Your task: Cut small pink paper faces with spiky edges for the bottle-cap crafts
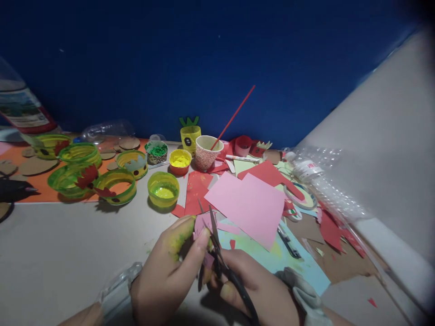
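Pinched between the thumb and fingers of my left hand (170,267) is a small piece of pink paper (203,223). Yellow-green paint stains that hand's index finger. My right hand (248,278) grips a pair of black-handled scissors (215,231), blades pointing up and slightly parted beside the pink piece. Whether the blades touch the paper I cannot tell. Just beyond both hands lies a larger pink sheet (248,203), on top of red paper (198,192) and a paint-smudged light blue sheet (302,267).
Several green-yellow painted rings (115,185) stand at left on an orange sheet (41,194). Cups of green paint (157,151) and yellow paint (180,161) sit behind. A patterned paper cup (208,154) holds a red stick (234,115). Plastic bottles (326,185) and paper scraps lie right.
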### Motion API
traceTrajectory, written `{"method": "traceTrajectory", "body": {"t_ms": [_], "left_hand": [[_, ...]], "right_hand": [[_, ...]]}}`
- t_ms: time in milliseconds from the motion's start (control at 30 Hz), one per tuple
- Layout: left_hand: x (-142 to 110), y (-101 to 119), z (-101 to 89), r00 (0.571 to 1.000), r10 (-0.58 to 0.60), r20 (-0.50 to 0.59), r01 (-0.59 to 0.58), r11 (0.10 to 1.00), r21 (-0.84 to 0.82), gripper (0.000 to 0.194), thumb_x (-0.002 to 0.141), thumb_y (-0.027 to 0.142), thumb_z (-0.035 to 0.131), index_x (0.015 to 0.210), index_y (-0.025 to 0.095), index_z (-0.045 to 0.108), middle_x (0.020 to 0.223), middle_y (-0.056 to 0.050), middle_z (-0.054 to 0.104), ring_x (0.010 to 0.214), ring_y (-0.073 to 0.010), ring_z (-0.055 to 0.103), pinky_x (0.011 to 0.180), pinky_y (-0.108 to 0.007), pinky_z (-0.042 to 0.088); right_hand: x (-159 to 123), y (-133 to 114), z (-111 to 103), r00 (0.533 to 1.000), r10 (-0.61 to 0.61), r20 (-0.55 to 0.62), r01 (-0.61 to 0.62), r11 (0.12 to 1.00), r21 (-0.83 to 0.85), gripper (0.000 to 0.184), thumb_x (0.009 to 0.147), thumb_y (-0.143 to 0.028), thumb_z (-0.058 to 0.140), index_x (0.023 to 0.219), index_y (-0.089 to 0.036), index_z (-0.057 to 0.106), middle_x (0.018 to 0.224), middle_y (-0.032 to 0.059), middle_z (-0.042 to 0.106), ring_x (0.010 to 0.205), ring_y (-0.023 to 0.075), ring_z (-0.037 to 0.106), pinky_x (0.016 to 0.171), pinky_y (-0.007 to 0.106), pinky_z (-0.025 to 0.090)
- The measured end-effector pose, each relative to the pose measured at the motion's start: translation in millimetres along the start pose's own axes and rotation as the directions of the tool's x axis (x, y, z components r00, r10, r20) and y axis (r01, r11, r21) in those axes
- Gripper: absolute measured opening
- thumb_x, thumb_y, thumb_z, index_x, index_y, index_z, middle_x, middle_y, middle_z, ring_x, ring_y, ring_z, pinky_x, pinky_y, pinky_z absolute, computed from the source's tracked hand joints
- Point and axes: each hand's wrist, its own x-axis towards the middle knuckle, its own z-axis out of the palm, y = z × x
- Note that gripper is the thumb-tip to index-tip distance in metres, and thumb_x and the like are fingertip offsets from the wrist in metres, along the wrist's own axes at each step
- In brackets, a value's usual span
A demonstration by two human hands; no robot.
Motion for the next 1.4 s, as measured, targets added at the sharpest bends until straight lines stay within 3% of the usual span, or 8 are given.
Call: {"method": "traceTrajectory", "body": {"t_ms": [500, 1400], "left_hand": [[0.3, -2.0, -0.1, 1.0, 0.023, -0.003, -0.023, 1.0, -0.006, 0.032, 0.101, 0.029, 0.04, 0.072, 0.018, 0.047, 0.066, 0.003, 0.05, 0.059, -0.0088, 0.047, 0.057, -0.021, 0.039], [1.1, 1.5, -0.2, 1.0, 0.023, -0.01, -0.023, 1.0, 0.001, 0.031, 0.1, 0.029, 0.04, 0.072, 0.018, 0.047, 0.066, 0.003, 0.049, 0.06, -0.0093, 0.045, 0.057, -0.022, 0.038]], "right_hand": [[-0.8, 2.5, -0.2, 1.0, -0.028, 0.005, 0.028, 1.0, -0.009, 0.059, 0.087, -0.075, 0.039, 0.083, -0.017, 0.049, 0.074, 0.0002, 0.047, 0.066, 0.0132, 0.041, 0.06, 0.025, 0.035], [-0.3, -0.5, 1.5, 0.999, -0.015, -0.04, 0.014, 1.0, -0.026, 0.063, 0.083, -0.081, 0.036, 0.077, -0.019, 0.045, 0.07, -0.0022, 0.041, 0.063, 0.0128, 0.035, 0.058, 0.025, 0.032]]}}
